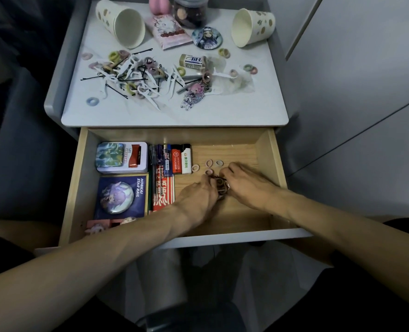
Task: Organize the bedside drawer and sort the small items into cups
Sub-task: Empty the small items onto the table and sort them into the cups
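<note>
the nightstand top (198,111) carries a tangle of pins and picks (136,73). a paper cup (120,22) and a second cup (254,27) lie on their sides there. in the open drawer (274,161) below, the left hand (198,197) and right hand (244,182) curl their fingers round a bunch of hair ties (220,185) on its bare right floor. the springy bunch may shed ties when lifted, or spill from a tipped cup. loose hair ties (209,162) lie just beyond, near the lighters (182,159).
</note>
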